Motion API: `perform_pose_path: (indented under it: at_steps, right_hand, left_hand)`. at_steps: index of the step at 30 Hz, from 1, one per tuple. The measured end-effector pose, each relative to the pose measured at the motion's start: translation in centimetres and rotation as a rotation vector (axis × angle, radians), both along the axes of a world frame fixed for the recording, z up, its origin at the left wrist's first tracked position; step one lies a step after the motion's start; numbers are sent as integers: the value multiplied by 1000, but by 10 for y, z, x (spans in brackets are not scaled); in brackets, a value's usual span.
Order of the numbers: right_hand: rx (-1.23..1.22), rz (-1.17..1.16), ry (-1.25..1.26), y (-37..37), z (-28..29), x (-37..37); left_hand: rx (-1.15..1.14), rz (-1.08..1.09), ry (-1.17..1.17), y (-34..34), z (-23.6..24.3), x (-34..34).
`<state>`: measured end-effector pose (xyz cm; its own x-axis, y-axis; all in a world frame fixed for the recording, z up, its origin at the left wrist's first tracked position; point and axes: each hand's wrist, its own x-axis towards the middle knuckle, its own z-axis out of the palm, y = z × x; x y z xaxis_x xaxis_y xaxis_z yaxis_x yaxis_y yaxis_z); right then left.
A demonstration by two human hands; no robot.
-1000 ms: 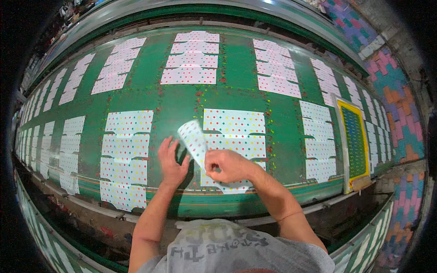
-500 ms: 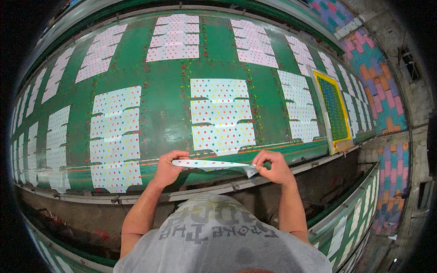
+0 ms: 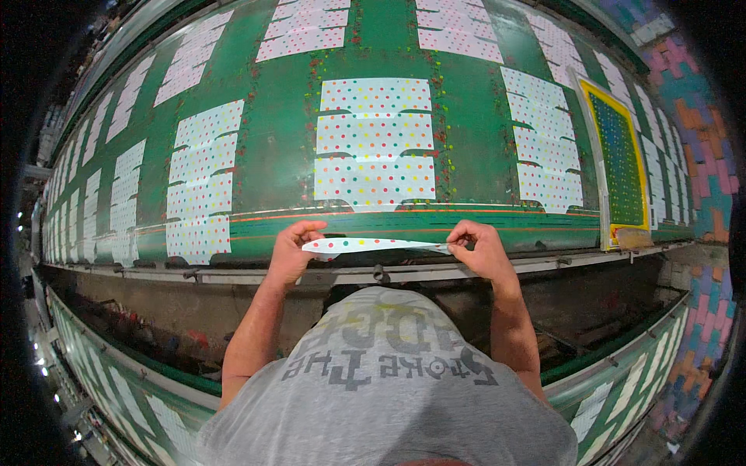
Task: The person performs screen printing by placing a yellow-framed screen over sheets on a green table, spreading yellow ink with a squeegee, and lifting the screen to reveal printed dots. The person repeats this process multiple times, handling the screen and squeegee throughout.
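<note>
Between my two hands a white piece with multicoloured dots [image 3: 361, 245], seen nearly edge-on as a narrow strip, is held above the near edge of the green printing table [image 3: 276, 155]. My left hand [image 3: 294, 252] grips its left end, with some fingers stretched beyond it. My right hand [image 3: 475, 250] pinches the right end between thumb and forefinger. Just past my hands lies a group of dotted white pieces [image 3: 373, 137] with notched edges, flat on the table. Another such group [image 3: 203, 179] is to the left, and one [image 3: 544, 140] to the right.
A yellow-framed printing screen [image 3: 614, 155] stands at the right. Pink-dotted pieces [image 3: 303, 27] lie along the far side. A metal rail [image 3: 412, 272] edges the table. A second green table [image 3: 124, 396] is behind me, and coloured paving [image 3: 691, 140] lies at the right.
My right hand has lifted the piece away from the middle group toward the near edge. My left hand, earlier empty, has taken its other end. The camera's view has shifted.
</note>
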<state>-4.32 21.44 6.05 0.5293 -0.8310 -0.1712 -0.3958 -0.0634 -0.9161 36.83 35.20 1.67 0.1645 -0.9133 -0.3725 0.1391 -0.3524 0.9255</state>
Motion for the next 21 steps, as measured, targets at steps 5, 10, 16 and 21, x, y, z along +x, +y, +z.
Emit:
perform_pose_path:
  at_steps: [5,10,16,21]
  right_hand:
    - [53,58,32,-29,-32,-7]
    - [54,16,129,-66,-75,30]
    - [-299,-39,215,-61,-70,11]
    - [-321,-52,378,-52,-47,-25]
  left_hand:
    - [82,114,-25,13,1,-21]
    - [135,334,-244,2,-34,-11]
    - [0,560,-500,0,-57,16]
    - [-129,697,-542,-28,-50,15]
